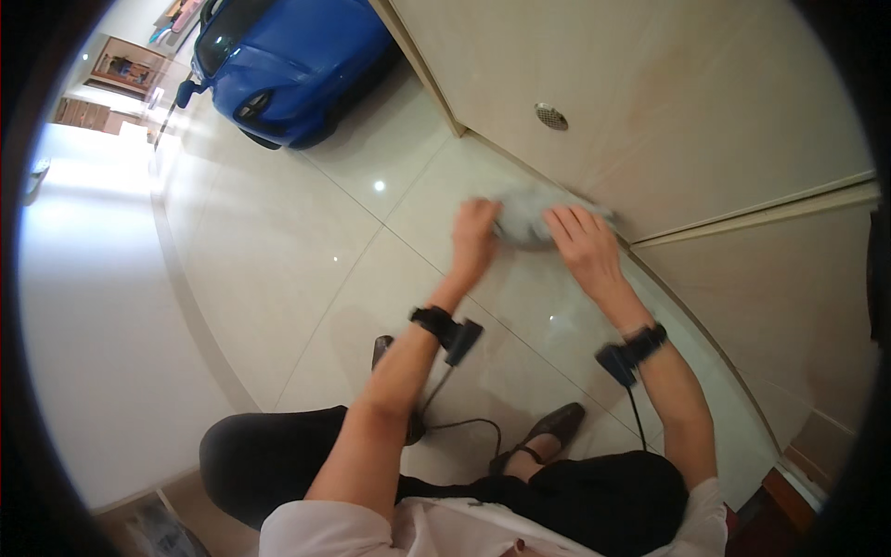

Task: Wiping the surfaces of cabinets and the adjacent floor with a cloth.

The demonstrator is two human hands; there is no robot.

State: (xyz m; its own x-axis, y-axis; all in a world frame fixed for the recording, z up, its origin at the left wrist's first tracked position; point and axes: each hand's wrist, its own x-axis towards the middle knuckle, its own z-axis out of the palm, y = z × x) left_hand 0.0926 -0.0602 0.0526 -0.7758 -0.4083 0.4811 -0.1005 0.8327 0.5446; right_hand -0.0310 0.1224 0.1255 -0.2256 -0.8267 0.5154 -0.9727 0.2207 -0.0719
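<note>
A crumpled grey cloth [523, 217], blurred by motion, is stretched between my two hands low over the tiled floor [348, 292]. My left hand [477, 233] has its fingers curled on the cloth's left end. At the other end, my right hand [586, 244] grips it with the fingers laid over the top and the thumb hidden. The far edge of the cloth is close to the foot of a beige cabinet door [626, 139]; whether it touches cannot be told.
A blue ride-on toy car [299, 69] stands at the upper left. Black wrist straps with small devices and cables [456, 338] are on both forearms. The cabinet front runs along the right, with a round vent [551, 117]. A white panel [97, 292] borders the left.
</note>
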